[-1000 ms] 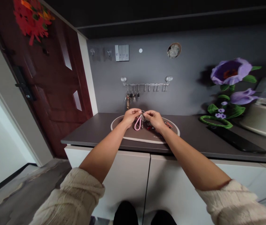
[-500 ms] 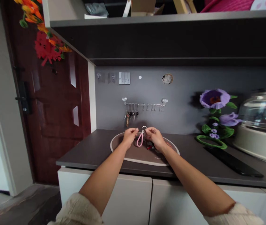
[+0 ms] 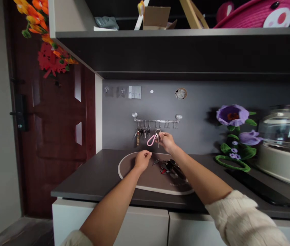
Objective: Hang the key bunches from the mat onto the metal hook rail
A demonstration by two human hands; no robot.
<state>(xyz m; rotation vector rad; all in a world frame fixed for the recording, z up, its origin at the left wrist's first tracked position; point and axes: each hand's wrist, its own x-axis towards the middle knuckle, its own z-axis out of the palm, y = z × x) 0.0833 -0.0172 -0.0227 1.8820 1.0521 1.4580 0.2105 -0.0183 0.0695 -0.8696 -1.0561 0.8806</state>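
Note:
My right hand [image 3: 167, 141] pinches a key ring with a pink loop strap [image 3: 148, 139] and a key [image 3: 158, 141] hanging from it, held up just below the hook rail [image 3: 156, 121]. My left hand [image 3: 142, 160] hovers lower, over the left part of the brown mat [image 3: 129, 171], thumb and fingertips pressed together; whether anything is between them I cannot make out. Several key sets, one with a brown tag [image 3: 138, 137], hang from the left hooks. Between my arms, a pile of keys [image 3: 170, 166] with a red piece lies on the mat.
A shelf [image 3: 155, 34] juts out above the counter [image 3: 88, 171]. On the right stand purple knitted flowers [image 3: 233, 116], a dark flat object [image 3: 265, 189] and a pale appliance with a clear top [image 3: 278, 157]. A dark red door [image 3: 65, 136] is at the left.
My right hand has lifted the key ring up toward the rail, away from my left hand. My left hand stays low over the mat. The view has tilted up slightly.

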